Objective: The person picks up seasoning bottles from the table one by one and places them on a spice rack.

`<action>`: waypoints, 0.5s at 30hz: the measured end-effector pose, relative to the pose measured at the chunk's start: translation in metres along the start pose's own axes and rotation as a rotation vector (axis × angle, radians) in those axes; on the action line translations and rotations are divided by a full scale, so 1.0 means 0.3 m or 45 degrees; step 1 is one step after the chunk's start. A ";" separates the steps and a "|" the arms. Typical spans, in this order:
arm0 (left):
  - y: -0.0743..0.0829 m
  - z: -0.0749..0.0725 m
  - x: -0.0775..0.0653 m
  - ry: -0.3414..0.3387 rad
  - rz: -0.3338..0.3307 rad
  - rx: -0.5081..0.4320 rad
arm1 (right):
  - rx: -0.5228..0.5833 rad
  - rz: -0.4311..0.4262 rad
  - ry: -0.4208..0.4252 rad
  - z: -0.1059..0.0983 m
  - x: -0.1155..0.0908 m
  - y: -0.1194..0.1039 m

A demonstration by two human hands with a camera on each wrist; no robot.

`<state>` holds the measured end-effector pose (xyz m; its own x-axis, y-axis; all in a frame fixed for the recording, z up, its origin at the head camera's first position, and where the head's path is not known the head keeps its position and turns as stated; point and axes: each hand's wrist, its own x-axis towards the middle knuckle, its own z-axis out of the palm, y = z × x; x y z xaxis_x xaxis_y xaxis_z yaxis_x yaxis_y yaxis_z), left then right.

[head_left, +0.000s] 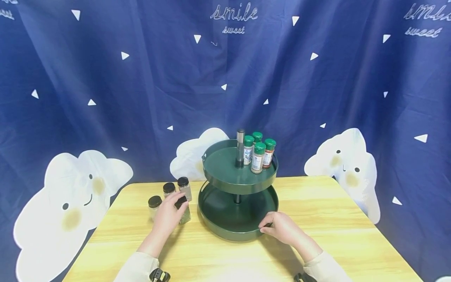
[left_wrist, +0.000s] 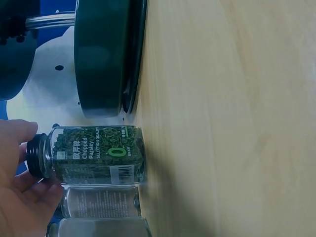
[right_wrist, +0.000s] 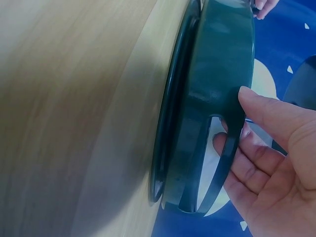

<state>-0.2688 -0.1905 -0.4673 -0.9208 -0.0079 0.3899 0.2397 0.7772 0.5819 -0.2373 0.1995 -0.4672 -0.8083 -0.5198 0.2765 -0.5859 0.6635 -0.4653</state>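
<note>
My left hand (head_left: 167, 214) holds a glass jar of chopped parsley (left_wrist: 98, 153) by its black cap (left_wrist: 37, 155), thumb on one side and fingers on the other. The jar appears upright at the table surface, left of a dark green two-tier round tray (head_left: 232, 235). At the lower tier's front right, my right hand (head_left: 283, 227) pinches the rim, with the thumb outside and fingertips reaching in by a cut-out handle slot (right_wrist: 210, 158). Beside the parsley jar stand more black-capped jars, among them one at the back (head_left: 184, 190) and one at the left (head_left: 154, 205).
Several green-capped spice bottles (head_left: 257, 158) stand on the right of the upper tier, beside its metal center post (head_left: 240, 149). The wood-grain table (head_left: 334, 219) lies under everything. A blue curtain (head_left: 225, 98) with clouds hangs behind.
</note>
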 end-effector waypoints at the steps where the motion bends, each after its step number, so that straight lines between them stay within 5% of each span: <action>1: -0.001 0.000 0.000 -0.004 -0.006 0.000 | 0.000 0.006 -0.004 -0.001 0.000 -0.001; 15: -0.020 0.002 0.003 -0.008 -0.018 -0.031 | 0.007 0.029 -0.019 -0.002 -0.002 0.000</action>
<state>-0.2713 -0.1948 -0.4709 -0.9261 -0.0149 0.3770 0.2340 0.7612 0.6048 -0.2369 0.2002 -0.4668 -0.8206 -0.5122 0.2535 -0.5668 0.6723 -0.4762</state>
